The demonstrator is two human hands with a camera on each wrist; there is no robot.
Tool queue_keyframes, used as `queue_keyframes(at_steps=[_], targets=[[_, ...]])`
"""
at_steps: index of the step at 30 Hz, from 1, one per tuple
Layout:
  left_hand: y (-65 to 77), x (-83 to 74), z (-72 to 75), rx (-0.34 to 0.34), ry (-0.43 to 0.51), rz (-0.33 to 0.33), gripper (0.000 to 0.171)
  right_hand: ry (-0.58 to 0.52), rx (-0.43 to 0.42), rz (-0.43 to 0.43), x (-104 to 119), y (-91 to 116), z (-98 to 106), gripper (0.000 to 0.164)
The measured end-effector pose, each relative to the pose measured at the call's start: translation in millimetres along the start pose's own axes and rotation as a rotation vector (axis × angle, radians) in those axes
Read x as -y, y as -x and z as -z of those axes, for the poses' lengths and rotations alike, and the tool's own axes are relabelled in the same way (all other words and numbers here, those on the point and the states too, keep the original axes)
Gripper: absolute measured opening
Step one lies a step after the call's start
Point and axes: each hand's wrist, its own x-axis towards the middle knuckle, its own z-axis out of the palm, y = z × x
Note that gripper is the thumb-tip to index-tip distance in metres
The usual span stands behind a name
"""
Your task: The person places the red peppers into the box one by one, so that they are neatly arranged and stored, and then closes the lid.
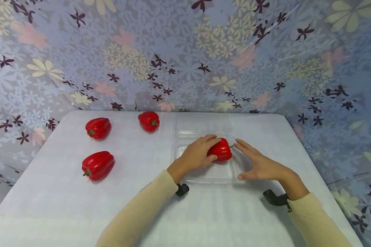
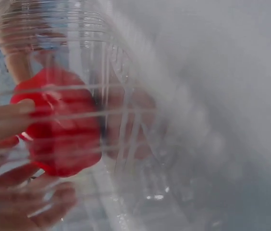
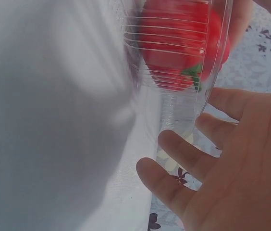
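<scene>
A red bell pepper (image 1: pixel 221 150) with a green stem lies on its side in a clear plastic container (image 1: pixel 210 175), its stem toward the right. My left hand (image 1: pixel 198 152) grips this pepper from the left, fingers over its far side and thumb on its near side. The left wrist view shows the pepper (image 2: pixel 63 125) through the ridged clear wall. At the container's right side is my right hand (image 1: pixel 259 164), its fingers spread and nothing held. Its fingertips are close to the rim in the right wrist view; whether they touch it I cannot tell.
More red bell peppers lie to the left on the white table (image 1: pixel 49 192): one at the back (image 1: pixel 149 121), one at the far left (image 1: pixel 98 128) and one nearer (image 1: pixel 98 166). A clear plastic lid (image 1: pixel 201 121) extends behind the container. Flowered fabric (image 1: pixel 179 55) hangs behind the table.
</scene>
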Motion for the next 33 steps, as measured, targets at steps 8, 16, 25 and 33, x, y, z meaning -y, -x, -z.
queue_keyframes(at_steps=[8, 16, 25, 33], targets=[[12.1, 4.4, 14.4, -0.039, 0.061, 0.017, 0.064, 0.008, 0.005, -0.013, 2.2, -1.9, 1.8, 0.104], [45.3, 15.7, 36.8, -0.089, 0.148, -0.028, 0.065, -0.004, 0.014, -0.028, 3.0, -1.1, -2.0, 0.105], [96.6, 44.3, 65.9, -0.184, 0.115, -0.005, 0.065, 0.018, 0.015, -0.043, 3.5, 2.4, -2.2, 0.105], [125.1, 82.6, 97.7, -0.187, 0.042, 0.091, 0.062, 0.057, 0.027, -0.061, 6.8, 2.3, 1.8, 0.104]])
